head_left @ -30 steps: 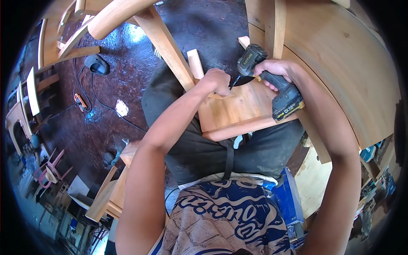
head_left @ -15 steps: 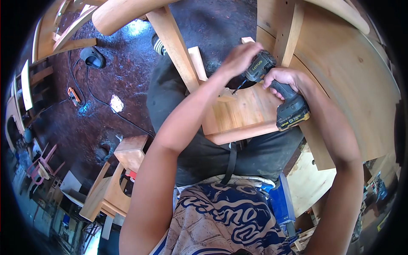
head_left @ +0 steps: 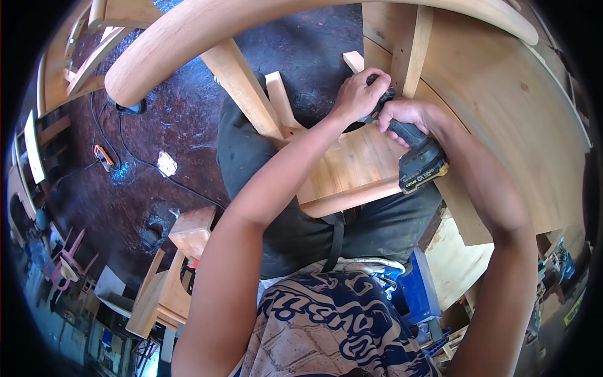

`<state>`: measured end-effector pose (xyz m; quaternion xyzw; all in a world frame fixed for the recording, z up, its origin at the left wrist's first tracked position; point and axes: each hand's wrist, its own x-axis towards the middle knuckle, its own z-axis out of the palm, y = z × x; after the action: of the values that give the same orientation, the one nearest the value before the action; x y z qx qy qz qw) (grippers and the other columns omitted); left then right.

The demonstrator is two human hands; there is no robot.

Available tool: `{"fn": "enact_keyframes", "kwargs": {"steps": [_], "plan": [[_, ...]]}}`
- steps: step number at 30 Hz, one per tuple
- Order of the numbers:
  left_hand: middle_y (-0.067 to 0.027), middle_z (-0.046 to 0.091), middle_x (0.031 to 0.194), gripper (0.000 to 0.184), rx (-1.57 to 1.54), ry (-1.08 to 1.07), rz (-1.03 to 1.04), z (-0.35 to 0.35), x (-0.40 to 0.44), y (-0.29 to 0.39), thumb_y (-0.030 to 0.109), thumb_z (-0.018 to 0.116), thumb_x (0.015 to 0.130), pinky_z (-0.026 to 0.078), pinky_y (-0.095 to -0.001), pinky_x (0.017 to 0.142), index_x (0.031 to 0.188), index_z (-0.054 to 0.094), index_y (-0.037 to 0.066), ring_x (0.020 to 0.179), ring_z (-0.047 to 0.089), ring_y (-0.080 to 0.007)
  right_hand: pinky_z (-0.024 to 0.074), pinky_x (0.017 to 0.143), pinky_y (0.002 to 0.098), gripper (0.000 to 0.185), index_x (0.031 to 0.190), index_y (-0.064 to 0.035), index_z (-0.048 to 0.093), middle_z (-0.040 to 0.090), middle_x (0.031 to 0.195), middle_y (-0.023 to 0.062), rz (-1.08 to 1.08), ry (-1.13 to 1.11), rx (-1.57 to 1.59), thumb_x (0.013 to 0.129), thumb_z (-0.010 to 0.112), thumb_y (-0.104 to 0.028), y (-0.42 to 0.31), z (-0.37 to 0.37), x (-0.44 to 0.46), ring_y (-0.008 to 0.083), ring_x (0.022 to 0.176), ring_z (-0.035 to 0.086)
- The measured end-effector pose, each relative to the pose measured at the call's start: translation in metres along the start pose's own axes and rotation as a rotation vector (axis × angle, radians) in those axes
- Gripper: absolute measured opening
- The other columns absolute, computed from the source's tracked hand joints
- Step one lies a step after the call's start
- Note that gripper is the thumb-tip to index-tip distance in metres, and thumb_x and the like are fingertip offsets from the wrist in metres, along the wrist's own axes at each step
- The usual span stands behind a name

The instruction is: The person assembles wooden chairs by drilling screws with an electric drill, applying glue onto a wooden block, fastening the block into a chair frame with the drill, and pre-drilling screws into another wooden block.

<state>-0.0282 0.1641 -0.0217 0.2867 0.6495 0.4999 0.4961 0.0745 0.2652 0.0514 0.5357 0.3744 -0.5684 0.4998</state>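
Note:
My right hand [head_left: 405, 119] is wrapped round the handle of a black cordless drill [head_left: 422, 158] with a yellow-edged battery. Against the drill's head lies my left hand [head_left: 362, 95], its fingers curled over the top and rear of it. The drill's bit is hidden behind my left hand and wrist. Beneath both hands a wooden seat panel [head_left: 352, 166] rests across my lap. A wooden leg [head_left: 245, 88] and a shorter wooden piece [head_left: 281, 97] meet the panel's left side.
A curved wooden rail [head_left: 188, 41] arches across the top. At the right stands a large wooden panel [head_left: 502, 138] with an upright post [head_left: 418, 53]. A cable with an orange-cased item [head_left: 103, 158] lies on the floor at left. A blue box [head_left: 419, 289] is beside my hip.
My left hand has moved from the panel's far left edge up and right onto the drill's head. The curved rail now reaches further into view.

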Motion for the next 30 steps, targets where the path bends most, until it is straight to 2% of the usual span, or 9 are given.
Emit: {"fn": "enact_keyframes", "kwargs": {"steps": [14,19,21,25,28,30], "plan": [[-0.0168,0.072,0.096,0.043,0.016,-0.004,-0.042,-0.002,-0.006,0.004,0.04,0.057,0.094,0.05,-0.0378,0.086,0.112,0.069,0.002,0.093,0.069,-0.0282,0.0473,0.049,0.0352,0.014,0.075,-0.0092,0.057,0.056,0.064,0.0052,0.048,0.07,-0.028,0.076,0.068,-0.019,-0.006,0.009,-0.009,0.0183,0.051,0.054],[-0.0172,0.071,0.095,0.043,0.06,0.031,-0.066,-0.002,-0.01,0.006,0.04,0.057,0.094,0.05,-0.0386,0.086,0.111,0.068,0.002,0.093,0.068,-0.0287,0.0478,0.05,0.0358,0.015,0.076,-0.0086,0.059,0.056,0.066,0.0055,0.019,0.01,-0.032,0.076,0.068,-0.02,-0.002,0.005,0.002,0.019,0.053,0.054],[-0.017,0.073,0.096,0.044,0.041,0.023,-0.053,-0.001,-0.01,0.005,0.044,0.057,0.093,0.051,-0.0413,0.088,0.112,0.069,0.006,0.096,0.069,-0.0334,0.0479,0.051,0.0361,0.015,0.076,-0.0085,0.059,0.056,0.066,0.0057,-0.004,0.015,-0.041,0.075,0.069,-0.021,0.002,0.003,0.004,0.0192,0.054,0.055],[-0.0166,0.072,0.099,0.046,0.007,-0.012,-0.089,-0.001,-0.009,-0.002,0.046,0.057,0.093,0.05,-0.0413,0.089,0.113,0.068,0.006,0.099,0.068,-0.0328,0.048,0.051,0.0365,0.016,0.076,-0.0084,0.06,0.056,0.066,0.0058,-0.012,-0.015,-0.051,0.076,0.069,-0.022,0.003,0.0,0.01,0.0191,0.054,0.055],[-0.0173,0.072,0.103,0.047,-0.009,-0.019,-0.035,-0.001,-0.008,-0.009,0.047,0.056,0.095,0.05,-0.0413,0.09,0.115,0.068,0.007,0.101,0.068,-0.0322,0.0479,0.051,0.0363,0.017,0.078,-0.0088,0.061,0.056,0.066,0.0052,-0.027,-0.009,-0.067,0.077,0.069,-0.023,0.005,0.0,0.011,0.0188,0.054,0.054],[-0.0139,0.073,0.102,0.045,-0.009,0.011,0.065,-0.004,-0.011,-0.013,0.042,0.049,0.102,0.049,-0.0365,0.089,0.119,0.066,0.003,0.101,0.067,-0.0239,0.0478,0.051,0.0362,0.017,0.079,-0.0092,0.061,0.055,0.066,0.0048,-0.042,-0.01,-0.073,0.078,0.069,-0.024,0.004,0.004,0.01,0.0185,0.054,0.054]]}}
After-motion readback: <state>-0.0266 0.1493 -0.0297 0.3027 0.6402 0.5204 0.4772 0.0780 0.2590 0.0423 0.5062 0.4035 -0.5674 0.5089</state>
